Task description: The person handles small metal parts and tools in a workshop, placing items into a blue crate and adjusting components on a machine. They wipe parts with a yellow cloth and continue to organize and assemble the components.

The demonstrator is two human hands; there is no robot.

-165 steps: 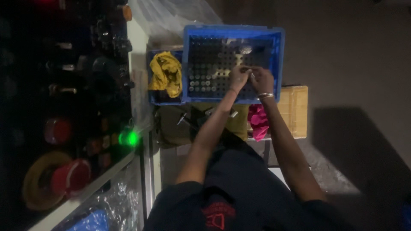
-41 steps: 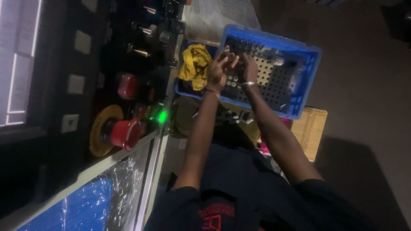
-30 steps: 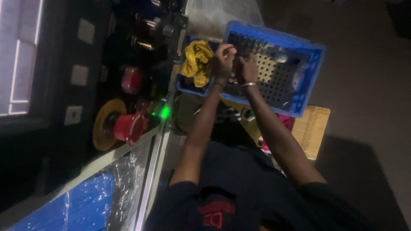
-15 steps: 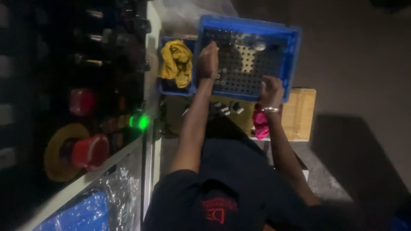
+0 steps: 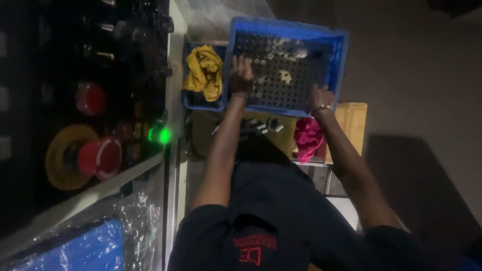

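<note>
A blue plastic crate (image 5: 339, 60) stands in front of me, holding a dark perforated plate (image 5: 281, 85) with several small metal parts on it. My left hand (image 5: 241, 75) grips the crate at its left wall, fingers reaching over the plate's edge. At the near right corner my right hand (image 5: 320, 96), with a bracelet on the wrist, holds the crate's rim. Both arms are stretched forward.
A yellow cloth (image 5: 203, 73) lies in a smaller blue bin left of the crate. A pink cloth (image 5: 307, 138) and a brown box (image 5: 351, 125) sit below the crate. Left is a dark panel with a red button (image 5: 100, 158) and a green light (image 5: 163, 135).
My hands, which worked close together over the plate's parts, have moved apart to the crate's left wall and near right corner. The view has also shifted and rotated.
</note>
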